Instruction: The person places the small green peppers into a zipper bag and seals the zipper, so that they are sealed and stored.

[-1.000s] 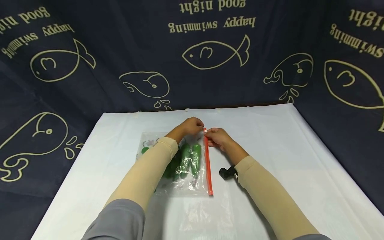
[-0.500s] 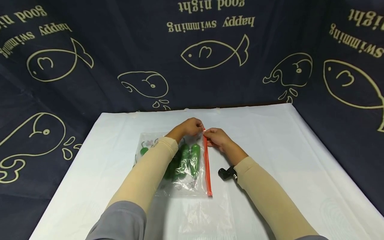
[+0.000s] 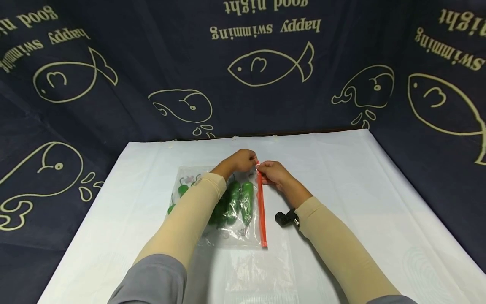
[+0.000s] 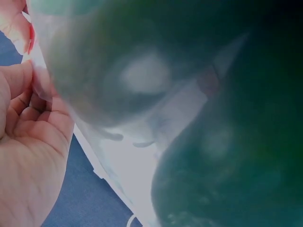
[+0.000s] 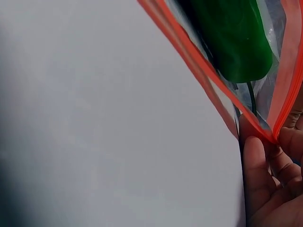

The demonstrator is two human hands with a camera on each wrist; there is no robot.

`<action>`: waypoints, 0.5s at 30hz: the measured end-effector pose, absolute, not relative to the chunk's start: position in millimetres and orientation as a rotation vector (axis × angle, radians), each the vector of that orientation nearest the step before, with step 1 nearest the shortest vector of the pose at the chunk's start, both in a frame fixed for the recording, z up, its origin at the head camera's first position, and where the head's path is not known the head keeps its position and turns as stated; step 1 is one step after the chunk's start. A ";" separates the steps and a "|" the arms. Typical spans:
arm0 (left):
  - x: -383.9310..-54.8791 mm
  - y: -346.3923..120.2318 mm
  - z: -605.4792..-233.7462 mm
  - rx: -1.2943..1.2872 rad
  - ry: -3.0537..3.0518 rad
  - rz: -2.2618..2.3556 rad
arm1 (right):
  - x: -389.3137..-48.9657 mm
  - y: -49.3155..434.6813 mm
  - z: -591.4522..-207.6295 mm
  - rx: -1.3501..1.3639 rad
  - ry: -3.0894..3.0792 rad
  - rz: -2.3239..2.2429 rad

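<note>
A clear zip bag point(image 3: 231, 238) with a red closure strip point(image 3: 262, 219) along its right edge lies on the table, holding several green peppers point(image 3: 247, 200). My left hand point(image 3: 242, 160) pinches the bag's far right corner, its forearm crossing over the bag and hiding part of the peppers. Just right of it, my right hand point(image 3: 276, 173) grips the far end of the red strip between thumb and fingers. In the right wrist view, two red strips point(image 5: 208, 78) spread apart and meet at the fingers, with one green pepper point(image 5: 236, 42) behind them. The left wrist view is mostly blurred green through plastic.
The table point(image 3: 341, 177) has a white cover and stands before a dark curtain point(image 3: 265, 109) with fish and whale drawings. Nearer me lies a faint clear plastic sheet point(image 3: 260, 274). A black device point(image 3: 285, 218) sits at the right wrist.
The right hand stays at the strip's far end, and the left hand keeps the corner. The bag has shifted slightly left in view, along with the whole scene.
</note>
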State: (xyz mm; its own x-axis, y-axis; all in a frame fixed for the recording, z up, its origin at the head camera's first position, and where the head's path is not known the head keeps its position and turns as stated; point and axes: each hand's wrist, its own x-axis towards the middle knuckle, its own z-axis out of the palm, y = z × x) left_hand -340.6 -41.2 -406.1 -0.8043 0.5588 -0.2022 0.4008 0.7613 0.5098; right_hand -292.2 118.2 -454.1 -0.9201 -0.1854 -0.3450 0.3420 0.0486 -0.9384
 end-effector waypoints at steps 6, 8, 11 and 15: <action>-340.5 -41.0 -408.0 0.719 2.639 0.620 | -289.9 117.8 -455.5 0.143 1.957 -1.927; -340.2 -40.3 -407.8 0.705 2.662 0.611 | -288.6 118.0 -454.9 0.135 1.964 -1.917; -339.9 -39.0 -407.7 0.694 2.719 0.587 | -286.5 118.5 -452.2 0.120 1.978 -1.892; -338.5 -38.5 -406.3 0.680 2.737 0.588 | -283.3 119.3 -448.3 0.103 2.001 -1.858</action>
State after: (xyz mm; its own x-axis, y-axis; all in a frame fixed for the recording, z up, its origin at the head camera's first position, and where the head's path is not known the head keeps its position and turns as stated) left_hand -338.5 -38.5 -406.3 -0.8564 0.4939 -0.1504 0.3885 0.8084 0.4422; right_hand -283.3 119.3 -448.3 -0.9147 -0.2176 -0.3405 0.3235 0.1107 -0.9397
